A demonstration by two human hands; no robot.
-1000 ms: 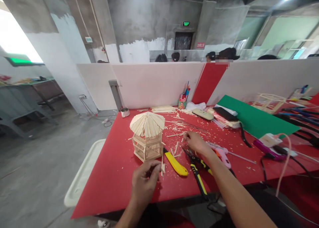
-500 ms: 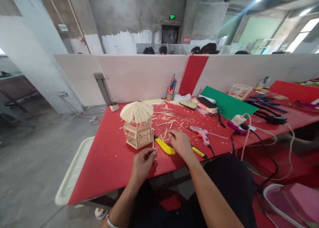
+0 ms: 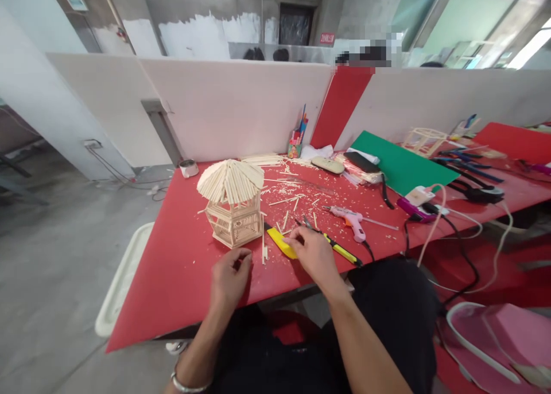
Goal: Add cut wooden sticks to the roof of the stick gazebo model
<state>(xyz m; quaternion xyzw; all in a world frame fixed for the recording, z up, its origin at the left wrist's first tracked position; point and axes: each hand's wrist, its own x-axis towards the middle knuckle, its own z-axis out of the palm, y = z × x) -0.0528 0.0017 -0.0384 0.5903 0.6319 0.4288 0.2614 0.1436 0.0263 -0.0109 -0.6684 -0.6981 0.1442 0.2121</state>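
A small hexagonal pavilion (image 3: 235, 219) of thin wooden sticks stands upright on the red tabletop, under a cone-shaped stick roof (image 3: 231, 180). In front of its base is my left hand (image 3: 230, 278), fingers curled and thumb near the fingertips; anything between them is too small to make out. My right hand (image 3: 314, 256) is over the rear end of a yellow utility knife (image 3: 279, 243), its fingers bent into a pinch. Whether they touch the knife or hold something is hidden. Short cut sticks (image 3: 264, 252) lie between the hands. Yellow-black pliers (image 3: 340, 249) lie beyond my right hand.
A pink glue gun (image 3: 350, 220) with its cable lies right of the pliers. Wood scraps and long sticks (image 3: 258, 159) cover the back. Further items are a pen cup (image 3: 295, 145), a tape roll (image 3: 188, 168), a green board (image 3: 400, 167) and a power strip (image 3: 415, 209).
My right hand has come back toward me, from the loose sticks to the rear of the utility knife. My left hand has moved slightly away from the cut sticks. The camera view has shifted.
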